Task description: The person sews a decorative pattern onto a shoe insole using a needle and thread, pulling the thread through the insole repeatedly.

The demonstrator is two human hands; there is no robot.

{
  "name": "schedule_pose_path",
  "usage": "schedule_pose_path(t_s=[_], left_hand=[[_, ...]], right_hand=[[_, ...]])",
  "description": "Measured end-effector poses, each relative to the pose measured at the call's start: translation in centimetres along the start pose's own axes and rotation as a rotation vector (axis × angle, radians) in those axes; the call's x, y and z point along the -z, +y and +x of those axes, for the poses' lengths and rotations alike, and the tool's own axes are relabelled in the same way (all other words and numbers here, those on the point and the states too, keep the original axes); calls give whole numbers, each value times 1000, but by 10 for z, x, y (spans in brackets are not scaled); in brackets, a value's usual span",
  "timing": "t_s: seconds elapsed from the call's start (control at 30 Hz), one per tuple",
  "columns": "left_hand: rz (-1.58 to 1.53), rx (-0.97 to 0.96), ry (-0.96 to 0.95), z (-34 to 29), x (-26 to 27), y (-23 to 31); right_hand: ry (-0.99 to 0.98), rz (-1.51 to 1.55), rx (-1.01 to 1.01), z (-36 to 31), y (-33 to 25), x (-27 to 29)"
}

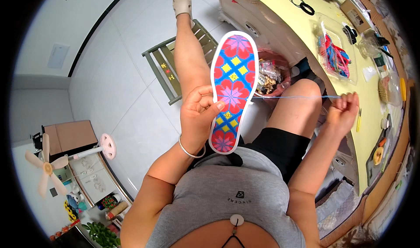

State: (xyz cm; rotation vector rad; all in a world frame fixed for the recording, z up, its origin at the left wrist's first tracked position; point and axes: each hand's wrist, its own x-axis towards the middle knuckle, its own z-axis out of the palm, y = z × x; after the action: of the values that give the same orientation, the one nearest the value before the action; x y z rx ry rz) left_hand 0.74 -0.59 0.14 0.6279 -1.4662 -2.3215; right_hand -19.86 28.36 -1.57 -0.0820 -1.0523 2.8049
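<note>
An embroidered insole (235, 71) with a white rim stands out in front of my lap, its face covered in red, pink, blue and yellow stitched flowers and diamonds. My left hand (199, 112) grips its left edge, with the thumb lying on the stitched face. From the insole's right side a light blue thread (297, 97) runs taut across my knee. Its other end is pinched in my right hand (343, 113), beside the table edge. Whether a needle is between those fingers cannot be made out.
To the right is a yellow-topped table (302, 27) with a clear plastic tray (353, 69) of coloured thread bundles (334, 58) and black rings (307, 8). Below it stands a pink-lined bin (284, 66) of scraps. Ahead is a slatted folding stool (162, 75); a fan (47, 167) stands at left.
</note>
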Motion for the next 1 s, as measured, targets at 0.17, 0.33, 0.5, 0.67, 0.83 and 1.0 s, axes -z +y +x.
schedule_pose_path(t_s=[0.17,0.33,0.5,0.67,0.83,1.0], left_hand=[[-2,-12,-14,6,-14,-5],[-26,71,-106,19,-29,-20],[-52,226,-257,18,-39,-30],[36,310,-393,18,-43,-49],[134,144,-375,27,-55,-58],[650,-477,-252,21,-70,-4]], right_hand=[[-239,-606,-331,-74,63,-51],[-331,-327,-778,-97,89,-66],[-263,-166,-655,-79,86,-72],[-193,-135,-571,-64,74,-77],[-177,-65,-563,-49,81,-73],[-204,-115,-474,-17,79,-80]])
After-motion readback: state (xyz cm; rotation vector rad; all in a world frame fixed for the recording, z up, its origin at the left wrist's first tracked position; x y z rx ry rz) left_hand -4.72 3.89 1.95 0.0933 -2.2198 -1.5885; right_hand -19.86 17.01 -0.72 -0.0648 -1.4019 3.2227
